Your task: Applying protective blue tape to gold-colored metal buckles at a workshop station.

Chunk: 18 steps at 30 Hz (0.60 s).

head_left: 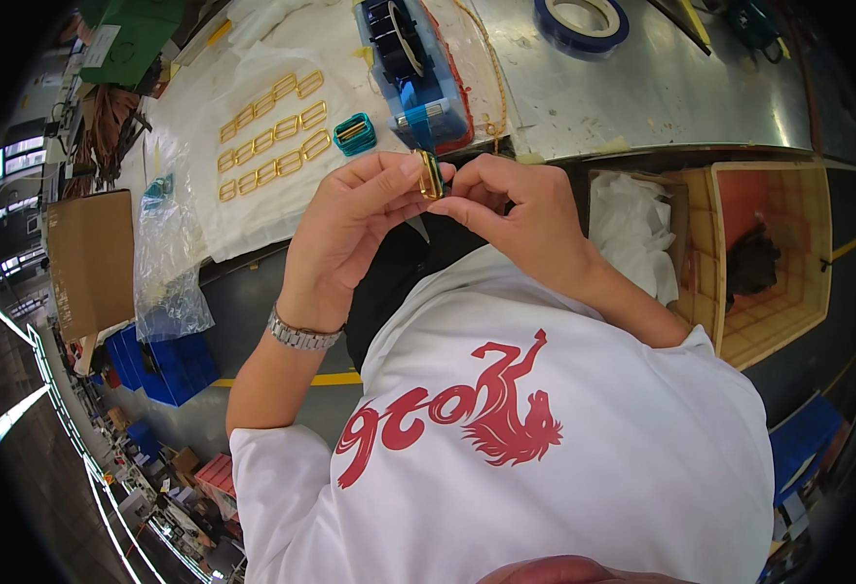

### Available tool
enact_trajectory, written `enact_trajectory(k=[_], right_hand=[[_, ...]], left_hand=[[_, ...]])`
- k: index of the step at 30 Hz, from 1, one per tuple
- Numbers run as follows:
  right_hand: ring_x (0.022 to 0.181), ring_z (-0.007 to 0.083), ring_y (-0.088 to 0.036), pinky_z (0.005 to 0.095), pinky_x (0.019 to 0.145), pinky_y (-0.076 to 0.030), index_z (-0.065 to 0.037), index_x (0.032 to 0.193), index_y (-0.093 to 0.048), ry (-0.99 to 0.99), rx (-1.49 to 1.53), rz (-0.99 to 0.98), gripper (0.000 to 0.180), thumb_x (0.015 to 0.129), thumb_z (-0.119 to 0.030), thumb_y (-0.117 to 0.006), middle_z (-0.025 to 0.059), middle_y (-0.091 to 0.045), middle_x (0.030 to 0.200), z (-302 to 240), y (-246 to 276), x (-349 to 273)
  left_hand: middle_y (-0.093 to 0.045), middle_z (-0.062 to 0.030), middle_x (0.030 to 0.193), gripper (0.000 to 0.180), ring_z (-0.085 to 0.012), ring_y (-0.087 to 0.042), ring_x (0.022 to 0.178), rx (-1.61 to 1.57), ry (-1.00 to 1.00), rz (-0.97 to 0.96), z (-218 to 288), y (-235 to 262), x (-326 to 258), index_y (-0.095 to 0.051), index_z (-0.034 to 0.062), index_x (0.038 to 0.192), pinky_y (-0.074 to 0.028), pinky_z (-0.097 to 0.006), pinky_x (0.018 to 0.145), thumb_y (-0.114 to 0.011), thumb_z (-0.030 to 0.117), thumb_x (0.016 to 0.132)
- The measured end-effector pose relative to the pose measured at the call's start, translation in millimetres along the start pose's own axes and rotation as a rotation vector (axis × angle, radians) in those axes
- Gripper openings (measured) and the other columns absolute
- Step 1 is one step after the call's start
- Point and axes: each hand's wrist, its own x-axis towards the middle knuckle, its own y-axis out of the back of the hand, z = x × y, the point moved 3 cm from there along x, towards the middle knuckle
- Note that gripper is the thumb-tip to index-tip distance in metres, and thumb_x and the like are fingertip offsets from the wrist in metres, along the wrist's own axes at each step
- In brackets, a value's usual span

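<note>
My left hand (pixel 355 209) pinches a small stack of gold slide buckles (pixel 430 177) upright between thumb and fingers. Dark blue-green film shows along the stack's right side. From the right, my right hand (pixel 530 209) closes thumb and fingers at the same stack; its exact grip on the buckles or film is partly hidden. Just beyond my hands stands a blue tape dispenser (pixel 455 122) with a strip of blue tape (pixel 410 102) reaching toward its front. Left of it lies a buckle bundle wrapped in teal film (pixel 354 135). Loose gold slide buckles (pixel 268 174) lie farther left in three rows.
A blue tape roll (pixel 581 21) lies on the metal tabletop (pixel 632 92). Clear plastic bags (pixel 167 263) and a brown cardboard box (pixel 91 263) are at the left. Right of me stand a yellow crate (pixel 777 321) and a box of white plastic (pixel 632 229).
</note>
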Motion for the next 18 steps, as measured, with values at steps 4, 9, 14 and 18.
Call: enact_trajectory(k=[4,9,14,18], right_hand=[[0.063,0.0135,-0.068,0.0284,0.06,-0.054,-0.004,0.095,-0.07,0.233,-0.175,0.034,0.022,0.09,-0.016,-0.088,0.0043,-0.072,0.074,-1,5,5],[0.063,0.0153,-0.068,0.029,0.06,-0.054,-0.005,0.1,-0.069,0.324,-0.204,0.015,0.026,0.089,-0.018,-0.088,0.004,-0.073,0.078,2,6,6],[0.067,0.0179,-0.071,0.0296,0.064,-0.057,-0.004,0.106,-0.07,0.196,-0.238,0.044,0.032,0.088,-0.021,-0.089,0.005,-0.076,0.087,-5,7,9],[0.074,0.0191,-0.072,0.0289,0.069,-0.059,-0.003,0.118,-0.071,0.285,-0.179,0.108,0.042,0.086,-0.022,-0.091,0.0074,-0.078,0.099,-2,6,12]], left_hand=[[-0.08,-0.0117,0.121,0.025,-0.0169,-0.076,0.107,-0.026,0.063,-0.007,1,3,0,-0.075,0.0044,0.118,-0.058,-0.034,0.1,-0.073,0.027,0.106],[-0.08,-0.0116,0.12,0.024,-0.0169,-0.076,0.107,-0.049,0.074,0.012,4,0,-2,-0.074,0.0057,0.115,-0.058,-0.034,0.101,-0.073,0.027,0.106],[-0.08,-0.0119,0.121,0.024,-0.0169,-0.076,0.107,-0.051,0.081,0.003,4,1,0,-0.074,0.0053,0.115,-0.058,-0.033,0.101,-0.073,0.028,0.106],[-0.078,-0.0144,0.127,0.031,-0.0203,-0.076,0.112,-0.019,0.085,-0.03,2,7,0,-0.072,0.0021,0.129,-0.057,-0.038,0.107,-0.067,0.026,0.109]])
